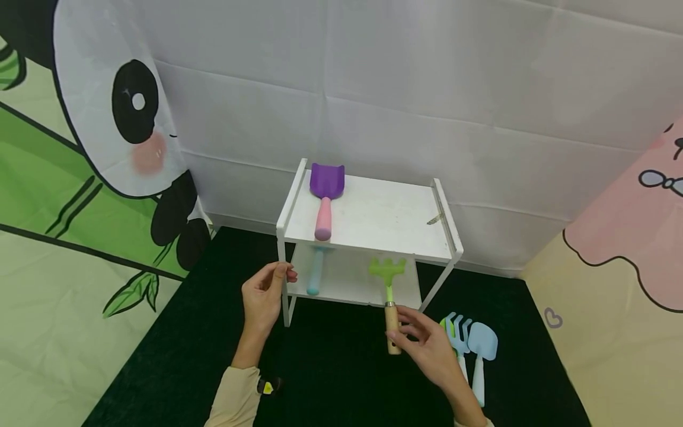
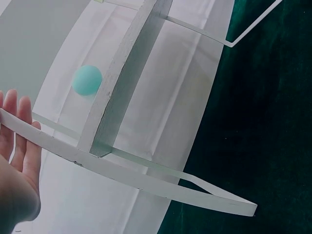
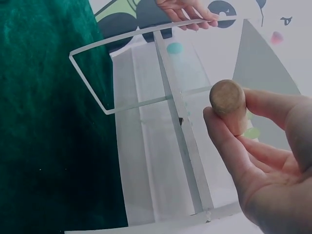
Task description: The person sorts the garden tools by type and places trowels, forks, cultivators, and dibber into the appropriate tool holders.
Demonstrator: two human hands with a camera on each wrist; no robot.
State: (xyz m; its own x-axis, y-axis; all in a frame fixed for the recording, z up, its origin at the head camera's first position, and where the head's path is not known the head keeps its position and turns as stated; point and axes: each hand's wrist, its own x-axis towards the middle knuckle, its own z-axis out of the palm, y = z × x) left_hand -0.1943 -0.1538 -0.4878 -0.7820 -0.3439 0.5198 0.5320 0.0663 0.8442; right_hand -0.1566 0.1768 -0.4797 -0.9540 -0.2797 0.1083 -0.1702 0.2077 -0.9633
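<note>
My right hand (image 1: pixel 429 344) pinches the wooden handle of a small green toy rake (image 1: pixel 392 326), its tines pointing away over the front of the lower shelf. In the right wrist view, the round end of the wooden handle (image 3: pixel 227 100) sits between thumb and fingers. With thumb and fingers, my left hand (image 1: pixel 264 296) holds the left front post (image 1: pixel 281 255) of a white two-tier shelf (image 1: pixel 384 216). A toy shovel (image 1: pixel 327 182) with purple scoop and pink handle lies on the top tier. On the lower tier lies a tool with a light blue handle (image 1: pixel 315 276), its head hidden.
On the dark green cloth (image 1: pixel 331 379) at right lie a light blue toy fork (image 1: pixel 459 338) and a light blue toy spade (image 1: pixel 482 344). Something green shows partly under the fork. A white fabric wall (image 1: pixel 395 89) stands behind the shelf, with printed cartoon panels either side.
</note>
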